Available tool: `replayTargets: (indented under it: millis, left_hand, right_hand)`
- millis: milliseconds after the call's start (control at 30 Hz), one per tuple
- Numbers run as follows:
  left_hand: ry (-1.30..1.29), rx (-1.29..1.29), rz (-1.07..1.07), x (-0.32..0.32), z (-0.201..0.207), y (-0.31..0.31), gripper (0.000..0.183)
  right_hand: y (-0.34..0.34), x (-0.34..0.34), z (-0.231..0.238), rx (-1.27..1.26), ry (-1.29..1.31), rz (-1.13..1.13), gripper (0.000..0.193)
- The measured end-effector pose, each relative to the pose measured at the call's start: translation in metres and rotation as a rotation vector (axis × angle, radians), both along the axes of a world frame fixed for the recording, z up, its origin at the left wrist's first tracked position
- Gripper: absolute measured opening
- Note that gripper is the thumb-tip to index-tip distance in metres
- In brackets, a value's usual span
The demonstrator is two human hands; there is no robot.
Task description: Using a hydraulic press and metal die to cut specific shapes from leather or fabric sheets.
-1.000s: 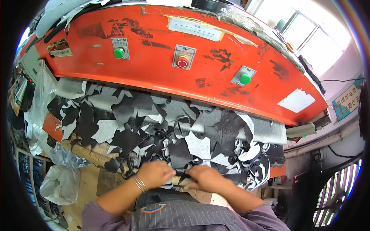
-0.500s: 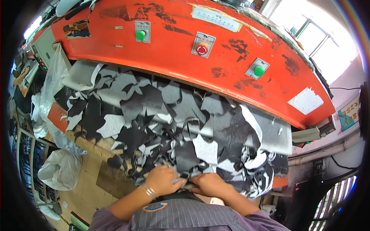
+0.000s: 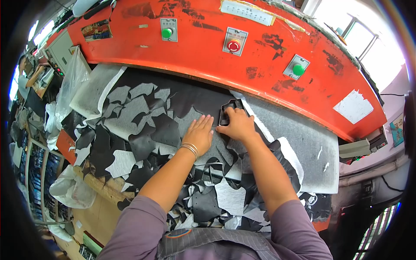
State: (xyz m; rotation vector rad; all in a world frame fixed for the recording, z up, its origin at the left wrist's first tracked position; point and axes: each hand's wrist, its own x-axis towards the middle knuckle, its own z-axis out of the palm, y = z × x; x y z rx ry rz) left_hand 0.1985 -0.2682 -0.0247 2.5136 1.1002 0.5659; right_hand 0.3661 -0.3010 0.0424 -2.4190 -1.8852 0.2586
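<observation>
My right hand (image 3: 240, 125) grips a dark metal-walled cutting die (image 3: 225, 108), which rests on a black leather-like sheet (image 3: 186, 93) near the front of the red machine. My left hand (image 3: 200, 134) lies flat beside the die, fingers stretched, pressing on grey-backed material. Both forearms reach forward over the heap. Left of my left hand lie several cut grey and black pieces (image 3: 167, 129). Nearer to me is a loose pile of scraps, among them a white-grey piece (image 3: 229, 198). My right hand covers part of the die.
A red machine beam (image 3: 195, 52) spans the far side, with green buttons (image 3: 167, 33) and a red stop button (image 3: 233, 45). A grey cutting board (image 3: 310, 143) shows at right. A white plastic bag (image 3: 71, 188) hangs at left. Another person (image 3: 27, 80) is at far left.
Both hands have moved forward from the near edge onto the material. The right hand now holds the cutting die. The black sheet now lies spread at the back, where scraps lay.
</observation>
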Motion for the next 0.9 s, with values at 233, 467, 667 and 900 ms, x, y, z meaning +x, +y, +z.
replayTargets:
  millis: [233,467,667,900]
  left_hand:
    - [0.058,-0.01,0.022,0.009,0.008,-0.006,0.058]
    - [-0.414,-0.596,-0.616,0.043,0.066,-0.153,0.091]
    - [-0.336,-0.658,-0.54,0.028,0.04,-0.197,0.045]
    - [-0.418,-0.355,-0.455,-0.015,0.033,-0.212,0.022]
  right_hand:
    - [-0.108,0.071,0.013,0.524,1.518,-0.151,0.049]
    - [-0.237,0.03,0.016,0.65,1.337,-0.123,0.073]
    - [-0.317,0.004,0.014,0.665,1.334,-0.272,0.081]
    - [-0.358,0.018,0.011,0.065,0.029,-0.374,0.075]
